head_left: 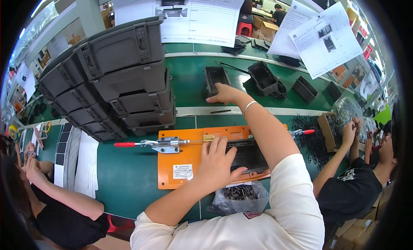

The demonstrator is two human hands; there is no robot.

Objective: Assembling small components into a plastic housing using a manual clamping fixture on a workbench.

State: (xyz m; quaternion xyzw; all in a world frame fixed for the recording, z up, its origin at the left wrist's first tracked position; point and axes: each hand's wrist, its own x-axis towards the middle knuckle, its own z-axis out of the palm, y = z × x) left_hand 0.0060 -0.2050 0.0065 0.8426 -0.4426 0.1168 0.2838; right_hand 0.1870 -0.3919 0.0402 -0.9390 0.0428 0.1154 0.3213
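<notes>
My left hand [217,161] lies with fingers spread over an orange clamping fixture [167,177]. Its fingertips are by a brass-coloured block [208,137], and its thumb rests over the near edge of a dark plastic housing [247,157] set in the fixture. Stretched forward, my right hand [228,94] is at the near end of a small black open box [211,80] on the far strip of the bench. Its thumb is outside the near wall and its fingers reach over the rim. Toggle clamps with red handles [124,144] sit on both sides of the fixture.
Dark plastic cases [124,52] stand stacked at left. More black boxes [263,77] and a cable are at the far right. A bag of small dark metal clips [238,192] lies near me. Black parts [307,138] are heaped at right. People sit on both sides.
</notes>
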